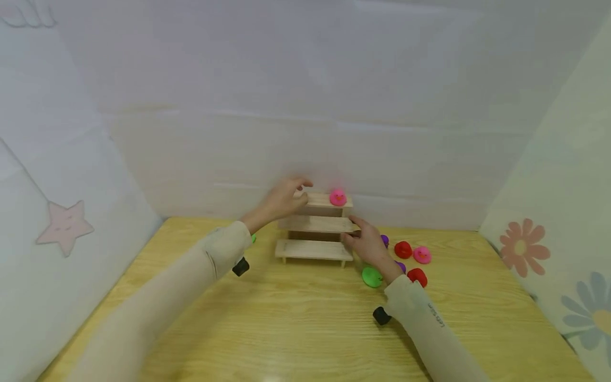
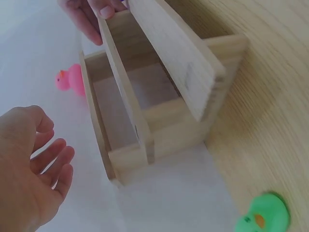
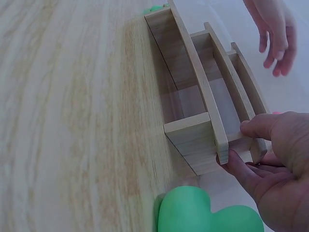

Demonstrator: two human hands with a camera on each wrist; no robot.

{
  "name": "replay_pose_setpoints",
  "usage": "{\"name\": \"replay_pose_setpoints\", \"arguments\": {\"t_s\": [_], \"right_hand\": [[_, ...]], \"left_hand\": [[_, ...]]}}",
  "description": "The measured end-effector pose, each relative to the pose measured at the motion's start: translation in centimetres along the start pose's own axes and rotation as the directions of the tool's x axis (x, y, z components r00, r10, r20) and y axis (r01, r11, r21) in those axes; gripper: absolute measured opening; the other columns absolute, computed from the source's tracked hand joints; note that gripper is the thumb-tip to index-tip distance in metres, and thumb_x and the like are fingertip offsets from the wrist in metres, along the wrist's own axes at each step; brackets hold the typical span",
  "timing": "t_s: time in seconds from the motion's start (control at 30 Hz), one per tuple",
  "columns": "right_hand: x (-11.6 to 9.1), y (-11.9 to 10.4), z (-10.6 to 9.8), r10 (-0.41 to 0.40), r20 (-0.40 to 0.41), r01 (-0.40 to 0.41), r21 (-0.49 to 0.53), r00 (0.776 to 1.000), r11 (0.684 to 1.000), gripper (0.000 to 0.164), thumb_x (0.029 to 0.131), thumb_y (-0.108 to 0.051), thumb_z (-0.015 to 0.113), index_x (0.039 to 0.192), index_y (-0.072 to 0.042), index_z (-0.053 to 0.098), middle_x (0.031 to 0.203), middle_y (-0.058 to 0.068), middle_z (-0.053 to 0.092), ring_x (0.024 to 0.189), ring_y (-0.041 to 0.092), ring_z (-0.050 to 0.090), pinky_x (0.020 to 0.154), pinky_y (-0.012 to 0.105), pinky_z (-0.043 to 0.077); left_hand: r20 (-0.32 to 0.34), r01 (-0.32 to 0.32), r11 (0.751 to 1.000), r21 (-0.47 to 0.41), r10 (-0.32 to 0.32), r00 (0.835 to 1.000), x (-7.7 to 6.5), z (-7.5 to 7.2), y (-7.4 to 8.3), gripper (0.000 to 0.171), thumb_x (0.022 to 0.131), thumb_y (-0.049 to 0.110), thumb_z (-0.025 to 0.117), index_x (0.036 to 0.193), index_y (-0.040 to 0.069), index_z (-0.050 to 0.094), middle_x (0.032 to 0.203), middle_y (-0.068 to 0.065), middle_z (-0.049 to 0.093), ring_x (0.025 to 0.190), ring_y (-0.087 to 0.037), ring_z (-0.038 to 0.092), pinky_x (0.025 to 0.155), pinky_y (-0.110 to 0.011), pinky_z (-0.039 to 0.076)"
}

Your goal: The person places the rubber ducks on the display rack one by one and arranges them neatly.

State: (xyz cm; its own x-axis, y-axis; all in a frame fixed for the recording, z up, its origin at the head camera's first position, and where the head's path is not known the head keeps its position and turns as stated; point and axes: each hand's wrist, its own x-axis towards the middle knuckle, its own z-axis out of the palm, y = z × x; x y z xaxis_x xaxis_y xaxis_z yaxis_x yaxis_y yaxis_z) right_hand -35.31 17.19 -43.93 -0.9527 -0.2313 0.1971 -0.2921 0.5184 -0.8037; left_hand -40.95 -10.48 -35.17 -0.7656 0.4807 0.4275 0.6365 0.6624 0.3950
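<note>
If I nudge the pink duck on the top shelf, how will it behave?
The pink duck is probably light, being small and toy-like. Its rounded body may rock or slide when pushed. It could drop off, since the top shelf looks narrow.

Left green duck (image 2: pixel 271 212) mostly hidden by left sleeve (image 1: pixel 191 281) in head view, cut off by bottom edge in left wrist view. Two purple toys (image 1: pixel 384 240) partly covered by right hand (image 1: pixel 369 245). Lettering (image 1: pixel 436 315) on right sleeve (image 1: pixel 420 324) too small to be read.
</note>
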Motion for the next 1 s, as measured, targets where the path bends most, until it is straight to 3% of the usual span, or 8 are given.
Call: {"name": "replay_pose_setpoints", "arguments": {"t_s": [0.37, 0.57, 0.77, 0.87, 1.0], "right_hand": [[0.2, 0.4, -0.6, -0.028, -0.018, 0.028, 0.008, 0.999, 1.0, 0.067, 0.097, -0.014, 0.072, 0.153, 0.003, 0.039, 0.149, 0.026, 0.046, 0.116, 0.039, 0.064, 0.089, 0.043, 0.056], [0.4, 0.6, -0.3, -0.056, -0.023, 0.056, 0.003, 0.998, 0.998, 0.067, 0.097, -0.013, 0.072, 0.153, 0.005, 0.039, 0.148, 0.027, 0.047, 0.114, 0.039, 0.065, 0.09, 0.044, 0.056], [0.5, 0.7, 0.0, -0.061, -0.021, 0.061, -0.012, 0.998, 0.998, 0.067, 0.097, -0.015, 0.072, 0.153, 0.003, 0.04, 0.143, 0.026, 0.052, 0.113, 0.036, 0.066, 0.09, 0.043, 0.056], [0.5, 0.6, 0.0, -0.061, -0.016, 0.06, -0.025, 0.998, 0.998, 0.067, 0.098, -0.016, 0.072, 0.153, 0.003, 0.039, 0.139, 0.026, 0.055, 0.112, 0.036, 0.066, 0.09, 0.043, 0.056], [0.4, 0.5, -0.2, -0.05, -0.012, 0.049, -0.031, 0.999, 0.998, 0.068, 0.098, -0.016, 0.071, 0.154, 0.002, 0.038, 0.136, 0.025, 0.058, 0.113, 0.035, 0.066, 0.09, 0.044, 0.056]], "left_hand": [[-0.073, 0.064, 0.998, 0.02, -0.062, 0.995, -4.8, -1.7, -4.6, 0.031, 0.103, 0.015, 0.06, 0.132, 0.005, 0.063, 0.13, -0.009, 0.06, 0.11, -0.028, 0.06, 0.09, -0.048, 0.051], [-0.02, 0.177, 0.984, -0.002, -0.177, 0.984, -9.1, -2.2, -7.7, 0.035, 0.104, 0.019, 0.055, 0.135, 0.002, 0.061, 0.132, -0.012, 0.058, 0.112, -0.032, 0.057, 0.094, -0.05, 0.048], [0.026, 0.246, 0.969, -0.004, -0.245, 0.969, -13.3, -2.5, -10.4, 0.037, 0.103, 0.02, 0.059, 0.135, 0.001, 0.06, 0.133, -0.017, 0.059, 0.114, -0.037, 0.058, 0.093, -0.053, 0.049], [0.061, 0.26, 0.966, -0.008, -0.259, 0.964, -14.6, -2.6, -11.3, 0.043, 0.1, 0.023, 0.067, 0.136, 0.001, 0.059, 0.134, -0.019, 0.058, 0.114, -0.04, 0.058, 0.092, -0.055, 0.049], [0.11, 0.265, 0.964, 0.016, -0.265, 0.958, -15.3, -2.3, -11.7, 0.056, 0.094, 0.027, 0.076, 0.138, -0.002, 0.057, 0.136, -0.021, 0.057, 0.116, -0.042, 0.057, 0.093, -0.056, 0.049]]}}
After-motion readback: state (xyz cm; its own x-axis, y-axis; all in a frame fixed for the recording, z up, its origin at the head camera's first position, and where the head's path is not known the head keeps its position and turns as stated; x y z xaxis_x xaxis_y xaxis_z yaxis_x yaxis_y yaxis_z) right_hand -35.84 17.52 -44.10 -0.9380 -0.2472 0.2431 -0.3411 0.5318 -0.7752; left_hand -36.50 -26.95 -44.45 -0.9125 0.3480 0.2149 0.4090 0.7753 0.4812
